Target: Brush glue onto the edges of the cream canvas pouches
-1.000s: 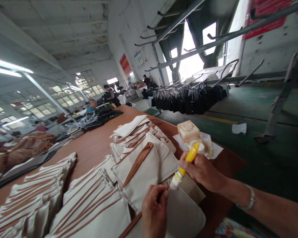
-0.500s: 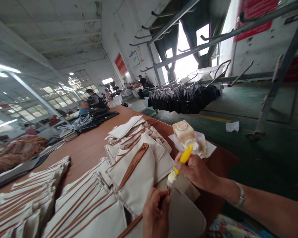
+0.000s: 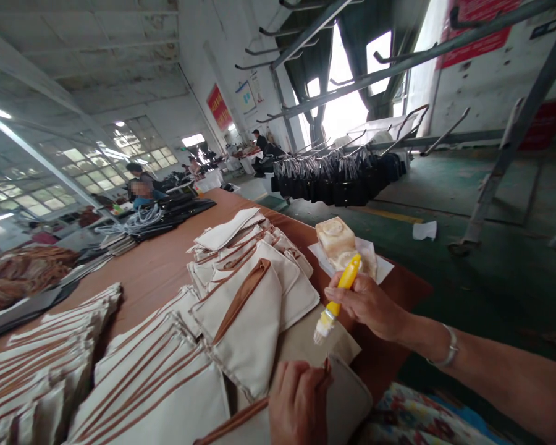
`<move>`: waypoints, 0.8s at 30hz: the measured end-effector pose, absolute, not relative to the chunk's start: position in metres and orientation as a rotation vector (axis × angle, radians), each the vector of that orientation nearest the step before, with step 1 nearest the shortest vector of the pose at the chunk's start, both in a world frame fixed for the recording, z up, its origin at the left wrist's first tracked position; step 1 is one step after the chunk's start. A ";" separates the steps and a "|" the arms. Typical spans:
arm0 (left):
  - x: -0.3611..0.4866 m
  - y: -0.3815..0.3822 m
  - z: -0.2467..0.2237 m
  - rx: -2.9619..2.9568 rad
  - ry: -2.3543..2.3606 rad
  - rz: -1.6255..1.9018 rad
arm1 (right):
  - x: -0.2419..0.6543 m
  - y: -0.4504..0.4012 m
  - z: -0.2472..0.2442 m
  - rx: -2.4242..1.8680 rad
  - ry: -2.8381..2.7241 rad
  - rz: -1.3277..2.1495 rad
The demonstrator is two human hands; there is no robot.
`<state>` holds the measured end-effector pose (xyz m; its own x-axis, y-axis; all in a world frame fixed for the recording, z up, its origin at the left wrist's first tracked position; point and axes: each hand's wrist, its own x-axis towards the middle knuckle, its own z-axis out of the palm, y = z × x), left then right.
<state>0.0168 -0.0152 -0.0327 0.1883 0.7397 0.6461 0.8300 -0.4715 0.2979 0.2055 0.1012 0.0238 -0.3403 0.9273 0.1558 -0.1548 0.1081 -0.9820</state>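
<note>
My right hand (image 3: 368,306) is closed around the yellow handle of a brush (image 3: 347,278). White paste coats its bristles, which point down toward my left hand and touch nothing. My left hand (image 3: 299,402) pinches the end of a brown strap (image 3: 241,420) on a cream bag panel (image 3: 349,392) at the table's near edge. A tip of brown shows above my fingers. Just left lies another cream panel (image 3: 254,321) with a brown strap across it. Beyond my right hand, a paste-smeared container (image 3: 336,238) sits on a white sheet (image 3: 385,269).
Stacked cream panels with brown edging (image 3: 157,383) lie on the brown table (image 3: 167,259), with another row (image 3: 50,358) farther left. Dark bags hang from a metal rack (image 3: 343,179) across the floor. Several people work in the background.
The brush has lifted away from the strap end held by my left hand. My left hand has shifted slightly right and down. The whole view has turned a little.
</note>
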 end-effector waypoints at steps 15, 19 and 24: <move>0.017 -0.015 -0.027 -2.389 -1.386 -0.970 | 0.218 0.085 0.042 -0.708 -1.704 1.432; 0.012 -0.024 -0.034 -2.288 -1.654 -0.991 | 0.232 0.074 0.032 -0.760 -1.604 1.617; -0.006 -0.036 -0.052 -2.062 -2.005 -0.638 | 0.260 0.079 0.007 -0.972 -1.046 1.563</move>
<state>-0.0061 -0.0365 -0.0516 -0.0104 0.9015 0.4326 0.9858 -0.0634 0.1557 0.2599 0.0787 0.0066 -0.1993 0.9756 -0.0925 -0.2860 -0.1482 -0.9467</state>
